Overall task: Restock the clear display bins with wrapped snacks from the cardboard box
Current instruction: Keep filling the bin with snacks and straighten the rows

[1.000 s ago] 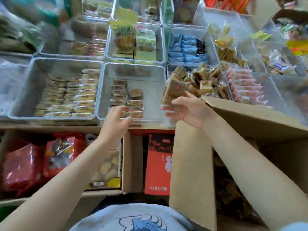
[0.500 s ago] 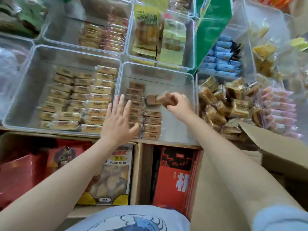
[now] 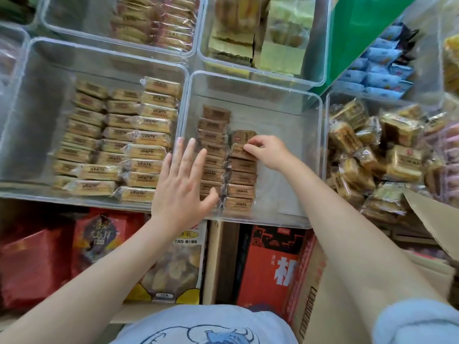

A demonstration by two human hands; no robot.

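Restocking looks partly done: seen from above, the middle clear bin (image 3: 250,88) holds two short rows of brown wrapped snacks (image 3: 213,150) along its left side, with the right half of its floor bare. The right hand (image 3: 269,151) pinches one brown snack (image 3: 244,140) at the far end of the second row, while the left hand (image 3: 182,187), fingers straight and spread, lies flat at the bin's near-left corner holding nothing. The cardboard box (image 3: 372,294) stands open at lower right, its contents hidden, so much filling probably remains.

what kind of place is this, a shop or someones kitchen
Most likely a shop's snack display. Rows of clear bins hold many identical wrapped snacks, and boxed stock sits on a shelf beneath.
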